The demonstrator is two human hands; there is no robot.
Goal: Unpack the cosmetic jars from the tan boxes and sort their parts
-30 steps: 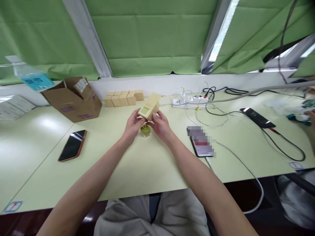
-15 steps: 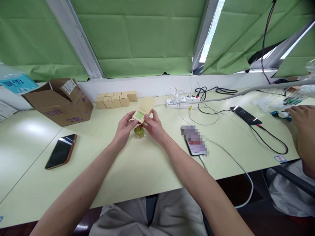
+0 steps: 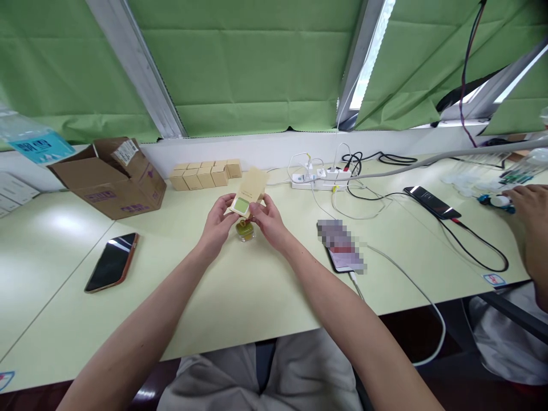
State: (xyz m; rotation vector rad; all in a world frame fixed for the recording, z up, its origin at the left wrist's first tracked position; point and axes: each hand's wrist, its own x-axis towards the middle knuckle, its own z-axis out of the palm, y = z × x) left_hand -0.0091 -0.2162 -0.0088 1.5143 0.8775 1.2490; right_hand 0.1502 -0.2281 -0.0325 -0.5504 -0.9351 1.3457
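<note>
In the head view both my hands hold a small pale-yellow carton (image 3: 252, 188) with a green square on its near face. My left hand (image 3: 218, 225) grips its left edge between thumb and fingers. On the right side, my right hand (image 3: 269, 222) pinches it, the thumb lying beside the green square. Just below, a small clear container with a green top (image 3: 245, 230) and a yellow loop sits on the table, close under my fingertips. Whether the carton touches this container, I cannot tell.
Several small kraft boxes (image 3: 205, 175) stand in rows against the wall, right of an open brown carton (image 3: 111, 182). Phones lie on the table at left (image 3: 112, 262) and right (image 3: 342, 245). Behind are a power strip (image 3: 321, 180) and cables. Another person's hand (image 3: 531, 211) rests far right.
The carton has tipped slightly more upright in my hands, with both hands still on it. The whole view has shifted a little; the container stays below my fingers.
</note>
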